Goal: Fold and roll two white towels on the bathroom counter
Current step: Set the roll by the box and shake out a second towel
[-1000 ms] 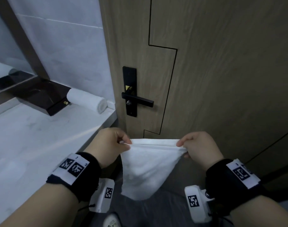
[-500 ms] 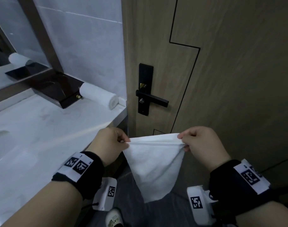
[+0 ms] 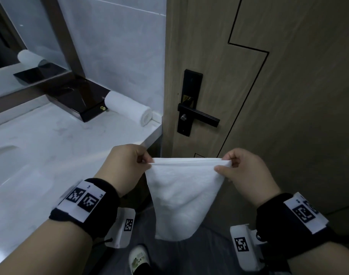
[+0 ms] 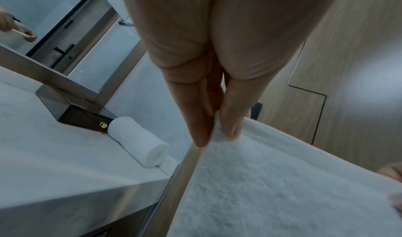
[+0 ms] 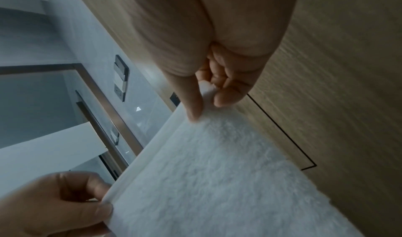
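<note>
White counter (image 3: 50, 155), left hand (image 3: 126, 167) and right hand (image 3: 247, 173) pinching hanging towel (image 3: 181, 195), fingertips hidden behind hem

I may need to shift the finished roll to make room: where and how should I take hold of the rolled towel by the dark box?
Grip the rolled towel around its middle from above, fingers over one long side, thumb over the other. It lies on its side on the counter, one end against the dark box, so the ends are poor holds, and squeezing across the roll probably keeps it wound.
</note>
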Demonstrator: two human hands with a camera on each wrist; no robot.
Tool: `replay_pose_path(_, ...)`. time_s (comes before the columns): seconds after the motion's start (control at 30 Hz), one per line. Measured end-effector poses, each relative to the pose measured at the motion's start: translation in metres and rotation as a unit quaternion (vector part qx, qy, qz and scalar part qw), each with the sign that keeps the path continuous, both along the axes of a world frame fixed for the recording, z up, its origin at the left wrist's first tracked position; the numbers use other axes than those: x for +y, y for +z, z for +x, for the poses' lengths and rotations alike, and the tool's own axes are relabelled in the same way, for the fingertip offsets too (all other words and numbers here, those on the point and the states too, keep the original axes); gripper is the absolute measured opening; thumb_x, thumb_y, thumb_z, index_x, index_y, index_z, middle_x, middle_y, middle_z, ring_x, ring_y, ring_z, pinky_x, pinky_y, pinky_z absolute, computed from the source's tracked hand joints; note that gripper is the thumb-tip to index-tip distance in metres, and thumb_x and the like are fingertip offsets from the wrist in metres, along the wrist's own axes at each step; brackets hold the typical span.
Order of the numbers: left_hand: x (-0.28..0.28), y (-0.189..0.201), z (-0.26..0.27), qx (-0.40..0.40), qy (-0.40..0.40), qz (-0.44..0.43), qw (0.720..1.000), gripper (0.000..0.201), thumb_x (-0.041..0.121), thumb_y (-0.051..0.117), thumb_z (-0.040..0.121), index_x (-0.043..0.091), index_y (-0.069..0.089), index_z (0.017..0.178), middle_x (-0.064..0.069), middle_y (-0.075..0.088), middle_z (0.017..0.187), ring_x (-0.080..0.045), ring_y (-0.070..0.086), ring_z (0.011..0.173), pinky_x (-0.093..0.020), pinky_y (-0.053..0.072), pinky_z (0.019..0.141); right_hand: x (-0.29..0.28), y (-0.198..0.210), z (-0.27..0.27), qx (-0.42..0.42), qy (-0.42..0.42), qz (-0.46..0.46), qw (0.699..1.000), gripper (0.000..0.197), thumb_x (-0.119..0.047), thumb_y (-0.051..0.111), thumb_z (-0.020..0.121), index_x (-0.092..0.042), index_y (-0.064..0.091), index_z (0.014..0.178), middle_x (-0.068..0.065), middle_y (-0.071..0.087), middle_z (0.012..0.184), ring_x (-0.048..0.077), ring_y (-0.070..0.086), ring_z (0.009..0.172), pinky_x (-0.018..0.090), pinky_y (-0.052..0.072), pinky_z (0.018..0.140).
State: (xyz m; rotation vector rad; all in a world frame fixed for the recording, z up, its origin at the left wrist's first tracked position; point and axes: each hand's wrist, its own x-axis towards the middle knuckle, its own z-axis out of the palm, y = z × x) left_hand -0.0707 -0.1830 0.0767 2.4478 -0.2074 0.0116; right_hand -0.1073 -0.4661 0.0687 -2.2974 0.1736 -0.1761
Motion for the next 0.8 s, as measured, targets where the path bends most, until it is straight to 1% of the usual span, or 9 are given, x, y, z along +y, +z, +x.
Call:
replay_pose_path(0.13,0.014,0.008,0.001,-0.027,0.007,-0.017,0.999,0.024,0.010,0.076,0.078,0.031,0.066,0.074,0.012,0.064,0.074,-0.001,0.059,0.073,-0.007,0.036,0.061,0.006,-0.001,0.009,-0.023,0.009,0.045,0.999,0.025,-0.020,0.079,0.074,-0.025,0.055,0.076,-0.006,0.062,0.070,-0.001,0.053,0.058,0.013,0.040,0.052)
replay_pose_path(0.27,0.029,0.008,0.004,-0.034,-0.001,-0.007,0.999,0.024,0.013,0.067,0.087,0.032,0.066,0.102,0.018,0.061,0.092,0.001,0.056,0.084,-0.007,0.035,0.071,0.016,-0.001,0.018,-0.010,0.021,0.126,0.992,0.029,-0.019,0.077,0.077,-0.031,0.058,0.096,-0.005,0.068,0.092,0.008,0.064,0.080,0.023,0.047,0.068)
replay_pose_path(0.33,0.035,0.006,0.005,-0.043,0.003,0.004,0.999,0.018,0.013,0.065,0.089,0.030,0.067,0.096,0.016,0.055,0.093,-0.002,0.053,0.084,-0.007,0.034,0.071,0.024,-0.002,0.024,-0.009,0.035,0.120,0.992,0.026,-0.018,0.074,0.081,-0.031,0.061,0.099,-0.007,0.068,0.095,0.001,0.064,0.083,0.016,0.049,0.068)
replay_pose_path(0.4,0.042,0.003,0.006,-0.044,0.015,-0.002,0.999,0.016,0.013,0.065,0.089,0.029,0.064,0.089,0.011,0.054,0.095,-0.004,0.052,0.084,-0.010,0.034,0.072,0.033,-0.004,0.030,-0.015,0.052,0.121,0.991,0.018,-0.015,0.071,0.083,-0.028,0.064,0.093,-0.007,0.069,0.091,-0.003,0.063,0.080,0.013,0.049,0.066)
replay_pose_path(0.5,0.053,0.000,0.004,-0.026,0.042,-0.021,0.999,0.015,0.017,0.061,0.093,0.029,0.062,0.086,0.011,0.060,0.092,-0.001,0.055,0.081,-0.013,0.036,0.067,0.044,-0.009,0.039,-0.012,0.073,0.143,0.987,0.007,-0.016,0.068,0.084,-0.022,0.066,0.086,-0.004,0.070,0.085,0.009,0.065,0.080,0.028,0.051,0.071)
replay_pose_path(0.57,0.061,-0.002,0.001,-0.014,0.054,-0.037,0.998,0.013,0.020,0.060,0.094,0.030,0.062,0.086,0.011,0.065,0.084,-0.002,0.059,0.078,-0.016,0.040,0.064,0.052,-0.012,0.045,-0.008,0.080,0.173,0.982,0.004,-0.016,0.068,0.085,-0.019,0.065,0.084,0.000,0.069,0.084,0.014,0.065,0.080,0.031,0.050,0.072)
replay_pose_path(0.67,0.074,-0.004,-0.002,0.006,0.074,-0.084,0.994,0.009,0.021,0.064,0.093,0.026,0.065,0.085,0.007,0.069,0.080,-0.010,0.066,0.080,-0.028,0.052,0.073,0.063,-0.017,0.055,0.000,0.090,0.218,0.972,0.005,-0.014,0.067,0.085,-0.016,0.064,0.082,0.006,0.070,0.084,0.014,0.063,0.077,0.034,0.050,0.072)
replay_pose_path(0.73,0.082,-0.004,-0.003,0.021,0.087,-0.132,0.987,0.007,0.019,0.069,0.091,0.022,0.067,0.084,0.005,0.072,0.078,-0.011,0.069,0.077,-0.030,0.054,0.075,0.072,-0.020,0.062,0.009,0.097,0.250,0.963,0.008,-0.011,0.066,0.085,-0.017,0.064,0.080,0.004,0.070,0.079,0.011,0.062,0.071,0.030,0.049,0.066)
replay_pose_path(0.8,0.090,-0.006,-0.003,0.029,0.098,-0.172,0.980,0.006,0.018,0.071,0.089,0.020,0.068,0.084,0.004,0.074,0.078,-0.008,0.070,0.073,-0.023,0.054,0.071,0.080,-0.023,0.069,0.014,0.105,0.269,0.957,0.012,-0.008,0.065,0.086,-0.018,0.065,0.079,0.001,0.070,0.076,0.007,0.061,0.068,0.024,0.047,0.061)
